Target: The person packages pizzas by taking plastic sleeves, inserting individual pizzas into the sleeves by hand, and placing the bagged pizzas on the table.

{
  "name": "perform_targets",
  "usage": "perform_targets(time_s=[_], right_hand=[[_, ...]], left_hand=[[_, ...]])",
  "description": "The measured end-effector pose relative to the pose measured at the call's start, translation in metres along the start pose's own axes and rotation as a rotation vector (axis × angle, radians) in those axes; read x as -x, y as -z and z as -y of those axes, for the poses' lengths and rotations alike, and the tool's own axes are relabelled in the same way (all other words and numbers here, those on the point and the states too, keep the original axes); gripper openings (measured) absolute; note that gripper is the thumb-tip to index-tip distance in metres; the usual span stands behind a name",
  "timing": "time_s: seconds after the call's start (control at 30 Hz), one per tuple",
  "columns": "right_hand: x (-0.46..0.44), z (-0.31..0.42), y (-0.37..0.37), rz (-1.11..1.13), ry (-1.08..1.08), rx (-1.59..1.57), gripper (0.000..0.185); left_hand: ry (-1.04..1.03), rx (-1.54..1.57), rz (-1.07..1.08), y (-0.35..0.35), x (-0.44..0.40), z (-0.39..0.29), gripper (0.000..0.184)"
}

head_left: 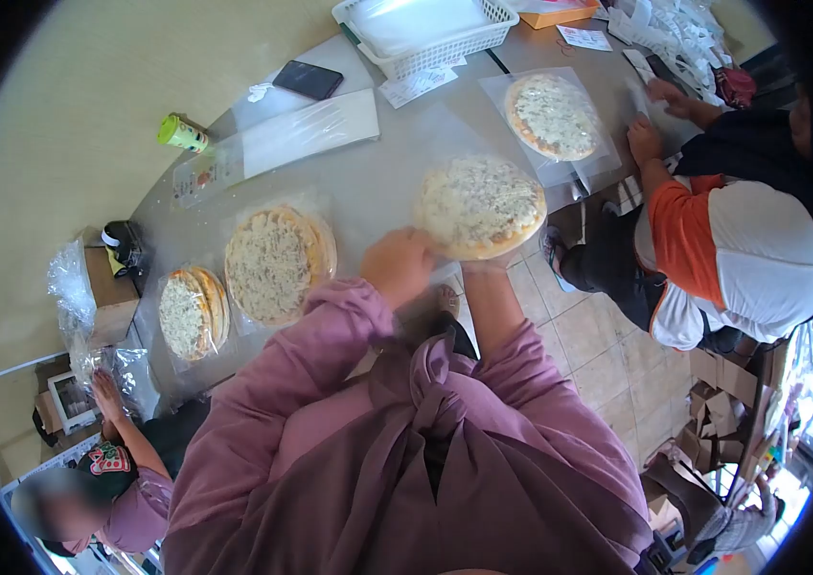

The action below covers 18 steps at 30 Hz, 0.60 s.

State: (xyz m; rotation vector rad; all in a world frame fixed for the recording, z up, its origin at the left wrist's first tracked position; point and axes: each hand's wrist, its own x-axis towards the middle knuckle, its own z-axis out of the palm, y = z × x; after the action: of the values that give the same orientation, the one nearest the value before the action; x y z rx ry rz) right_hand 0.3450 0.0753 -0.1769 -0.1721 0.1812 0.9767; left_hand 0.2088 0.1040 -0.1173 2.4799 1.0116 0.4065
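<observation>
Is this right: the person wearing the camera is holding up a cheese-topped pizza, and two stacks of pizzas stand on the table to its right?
Not quite: the side is wrong. The head view shows the larger stack and the smaller stack on the table to the left of the held pizza. The rest is right.
</observation>
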Motion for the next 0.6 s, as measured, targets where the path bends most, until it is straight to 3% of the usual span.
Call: perform_targets(time_s=[0.13, 0.2, 0.33, 0.4, 0.5, 0.57, 0.6], right_hand=[[0.0, -0.001, 0.004, -0.01, 0.045, 0.03, 0.053], [0.01, 0.019, -0.02, 0.014, -0.23, 0.082, 0.049], [0.014, 0.028, 0.001, 0.021, -0.256, 0.277, 0.049], [0.027, 0.013, 0.01, 0.001, -0.287, 0.132, 0.049], [0.04, -0.02, 0.013, -0.1, -0.107, 0.404, 0.046], [0.035, -0.022, 0.032, -0.218, -0.346, 0.46, 0.042], [0.034, -0.021, 0.038, -0.215, -0.332, 0.457, 0.042]], left_hand=[[0.032, 0.122, 0.052, -0.002, 0.014, -0.006, 0.011], [0.018, 0.153, 0.053, 0.001, 0.019, -0.001, 0.011], [0.024, 0.179, 0.105, 0.01, 0.028, -0.003, 0.009], [-0.077, 0.222, 0.07, 0.012, 0.029, -0.013, 0.009], [-0.185, 0.172, 0.131, 0.01, 0.031, -0.014, 0.009], [-0.238, 0.212, 0.171, 0.01, 0.033, -0.01, 0.009], [-0.274, 0.245, 0.214, 0.01, 0.034, -0.008, 0.009]])
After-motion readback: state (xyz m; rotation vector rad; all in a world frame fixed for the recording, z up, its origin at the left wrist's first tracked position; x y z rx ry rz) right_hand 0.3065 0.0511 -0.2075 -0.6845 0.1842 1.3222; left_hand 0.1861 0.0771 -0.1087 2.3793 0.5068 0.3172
